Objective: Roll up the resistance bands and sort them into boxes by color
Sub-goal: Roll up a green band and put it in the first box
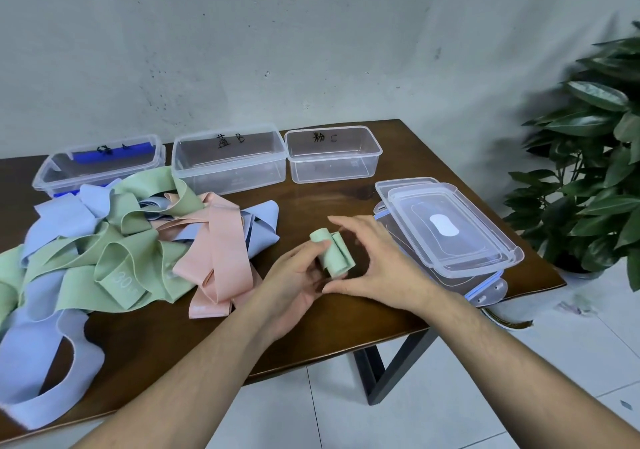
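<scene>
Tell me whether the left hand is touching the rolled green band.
Touching. The head view shows the left hand with its fingers curled round the rolled green band.

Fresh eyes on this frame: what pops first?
Both hands, left and right, meet at table centre around a rolled green band. A tangle of green, blue and pink bands sprawls at left. Three clear boxes line the far edge, lids stacked at right.

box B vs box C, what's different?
Box B stands in the middle of the row; box C is at the right end. Box B looks larger. Their handwritten labels differ: one ends in B, the other in C. Both are clear plastic, lidless and empty.
</scene>
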A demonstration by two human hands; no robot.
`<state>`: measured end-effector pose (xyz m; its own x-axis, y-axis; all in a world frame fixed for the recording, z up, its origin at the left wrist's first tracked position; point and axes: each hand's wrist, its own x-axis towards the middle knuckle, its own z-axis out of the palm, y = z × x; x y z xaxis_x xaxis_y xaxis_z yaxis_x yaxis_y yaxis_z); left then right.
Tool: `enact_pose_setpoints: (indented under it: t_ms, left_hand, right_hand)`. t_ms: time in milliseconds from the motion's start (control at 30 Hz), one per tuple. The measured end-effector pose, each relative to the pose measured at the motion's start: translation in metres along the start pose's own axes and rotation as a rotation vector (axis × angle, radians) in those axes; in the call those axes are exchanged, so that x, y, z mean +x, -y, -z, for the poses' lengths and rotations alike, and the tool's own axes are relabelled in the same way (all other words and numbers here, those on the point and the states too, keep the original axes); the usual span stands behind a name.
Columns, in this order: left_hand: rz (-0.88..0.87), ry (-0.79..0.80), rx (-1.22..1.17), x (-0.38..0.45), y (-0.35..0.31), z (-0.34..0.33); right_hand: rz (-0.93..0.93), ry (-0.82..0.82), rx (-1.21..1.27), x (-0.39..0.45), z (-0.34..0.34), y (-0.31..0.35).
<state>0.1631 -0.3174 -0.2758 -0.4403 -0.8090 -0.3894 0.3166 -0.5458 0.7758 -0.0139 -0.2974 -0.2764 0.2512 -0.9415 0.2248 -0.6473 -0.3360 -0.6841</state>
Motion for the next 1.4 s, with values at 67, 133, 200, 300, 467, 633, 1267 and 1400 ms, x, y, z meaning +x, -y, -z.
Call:
enact_pose_setpoints:
  t_ms: [67,133,200,300,467,633,1267,1400]
  left_hand:
    - [0.032,0.011,-0.018,-0.001,-0.001,-0.004]
    - [0.055,0.035,-0.045,-0.001,-0.002,-0.008]
    - [0.068,0.069,-0.066,-0.002,-0.003,-0.012]
    - [0.081,0.126,-0.090,-0.004,-0.005,-0.016]
    - [0.069,0.136,-0.117,-0.001,-0.006,-0.020]
    - [0.078,0.098,-0.114,0.001,-0.010,-0.030]
    - [-0.035,0.077,-0.111,0.024,-0.013,-0.070]
    - [-0.042,0.036,-0.145,0.027,-0.017,-0.069]
  right_hand:
    - [0.008,0.039,0.030,0.003,0.004,0.002]
    - [0.021,0.069,0.036,0.007,0.006,0.003]
    - [0.025,0.085,0.046,0.008,0.007,0.004]
    - [0.037,0.076,0.090,0.010,0.009,0.005]
    - [0.021,0.073,0.152,0.013,0.013,0.000]
    - [0.013,0.140,0.210,0.017,0.020,-0.004]
    - [0.034,0.060,0.189,0.049,0.055,-0.028]
    - [0.057,0.168,0.147,0.055,0.063,-0.031]
